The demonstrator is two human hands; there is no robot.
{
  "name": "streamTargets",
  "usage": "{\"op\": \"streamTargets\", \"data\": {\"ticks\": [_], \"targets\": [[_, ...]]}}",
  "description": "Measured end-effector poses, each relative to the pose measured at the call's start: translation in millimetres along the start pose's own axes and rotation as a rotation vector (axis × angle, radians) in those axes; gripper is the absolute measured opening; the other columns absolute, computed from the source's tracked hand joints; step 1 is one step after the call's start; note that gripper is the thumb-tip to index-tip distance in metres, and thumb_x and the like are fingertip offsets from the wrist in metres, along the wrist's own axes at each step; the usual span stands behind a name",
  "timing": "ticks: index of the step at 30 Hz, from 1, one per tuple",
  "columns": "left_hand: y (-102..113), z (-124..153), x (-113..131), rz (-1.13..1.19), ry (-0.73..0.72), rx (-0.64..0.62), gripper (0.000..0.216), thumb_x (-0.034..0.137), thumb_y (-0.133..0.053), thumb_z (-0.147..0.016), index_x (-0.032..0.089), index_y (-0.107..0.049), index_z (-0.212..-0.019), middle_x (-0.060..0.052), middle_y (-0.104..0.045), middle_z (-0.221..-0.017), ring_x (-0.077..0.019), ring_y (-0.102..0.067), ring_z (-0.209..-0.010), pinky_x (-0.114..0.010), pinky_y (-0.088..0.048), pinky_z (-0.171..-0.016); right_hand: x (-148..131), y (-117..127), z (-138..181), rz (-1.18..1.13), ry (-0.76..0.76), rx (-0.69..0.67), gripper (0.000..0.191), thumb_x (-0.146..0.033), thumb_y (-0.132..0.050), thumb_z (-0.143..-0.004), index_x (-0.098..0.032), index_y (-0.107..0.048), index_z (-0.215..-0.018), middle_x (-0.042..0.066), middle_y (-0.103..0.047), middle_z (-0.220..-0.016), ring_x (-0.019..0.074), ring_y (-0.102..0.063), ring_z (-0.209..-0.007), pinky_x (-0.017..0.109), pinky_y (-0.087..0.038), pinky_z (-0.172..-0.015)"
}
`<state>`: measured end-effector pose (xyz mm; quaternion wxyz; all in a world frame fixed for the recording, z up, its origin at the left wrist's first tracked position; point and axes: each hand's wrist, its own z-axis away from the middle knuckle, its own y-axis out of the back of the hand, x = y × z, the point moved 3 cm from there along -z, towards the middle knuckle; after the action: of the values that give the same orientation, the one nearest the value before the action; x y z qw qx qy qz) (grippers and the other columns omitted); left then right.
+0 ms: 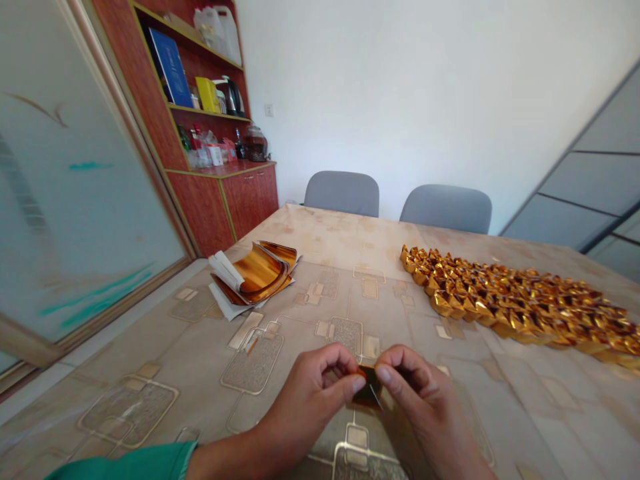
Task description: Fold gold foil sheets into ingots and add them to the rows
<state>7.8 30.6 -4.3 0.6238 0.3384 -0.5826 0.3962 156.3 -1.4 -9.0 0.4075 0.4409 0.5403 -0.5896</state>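
My left hand [313, 393] and my right hand [425, 400] meet low in the middle of the view, just above the table [150, 347]. Both pinch a small piece of gold foil paper [369, 390] between thumb and fingers; most of it is hidden by my fingertips. A stack of loose gold foil sheets [257, 272] with white backing lies to the left, beyond my left hand. On the right a long heap of folded gold foil pieces [510, 303] stretches toward the table's right edge.
Two grey chairs [395, 200] stand at the table's far side. A red wooden cabinet [220, 160] with shelves of bottles, a kettle and books is at the back left. A frosted glass partition [75, 187] runs along the left.
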Motion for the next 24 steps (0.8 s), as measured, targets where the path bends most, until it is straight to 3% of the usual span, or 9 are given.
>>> {"op": "streamTargets", "data": {"ticks": [5, 10, 17, 24], "targets": [[1, -2, -3, 0.065, 0.015, 0.006, 0.022, 0.035, -0.065, -0.079, 0.017, -0.055, -0.076, 0.005, -0.051, -0.065, -0.0108, -0.046, -0.061, -0.023, -0.037, -0.058, 12, -1, 2, -0.032, -0.028, -0.124, 0.026, -0.045, -0.072, -0.083, -0.022, -0.064, -0.093, 0.001, -0.060, -0.080, 0.0166, -0.056, -0.073, 0.030, -0.048, -0.068], [4, 0, -1, 0.086, -0.068, 0.092, 0.021, 0.034, -0.068, -0.078, 0.018, -0.056, -0.084, 0.003, -0.055, -0.073, -0.0119, -0.050, -0.066, -0.024, -0.041, -0.061, 8, -3, 1, -0.108, -0.066, -0.121, 0.026, -0.042, -0.077, -0.079, -0.022, -0.061, -0.084, 0.001, -0.062, -0.079, 0.0186, -0.059, -0.078, 0.034, -0.048, -0.076], [8, 6, 12, -0.231, -0.247, 0.198, 0.010, 0.024, -0.069, -0.078, 0.018, -0.063, -0.072, 0.001, -0.056, -0.072, -0.0124, -0.051, -0.064, -0.024, -0.039, -0.059, -10, -7, 3, -0.046, -0.072, -0.103, 0.029, -0.044, -0.081, -0.074, -0.021, -0.063, -0.077, -0.001, -0.060, -0.072, 0.0157, -0.054, -0.071, 0.026, -0.046, -0.068], [12, 5, 15, -0.416, -0.346, 0.232, 0.006, 0.019, -0.070, -0.079, 0.019, -0.067, -0.074, 0.001, -0.057, -0.070, -0.0121, -0.052, -0.061, -0.024, -0.039, -0.058, 9, -2, 2, 0.011, 0.061, -0.101, 0.019, -0.039, -0.073, -0.084, -0.023, -0.063, -0.082, -0.001, -0.059, -0.075, 0.0150, -0.053, -0.071, 0.025, -0.044, -0.064]]}}
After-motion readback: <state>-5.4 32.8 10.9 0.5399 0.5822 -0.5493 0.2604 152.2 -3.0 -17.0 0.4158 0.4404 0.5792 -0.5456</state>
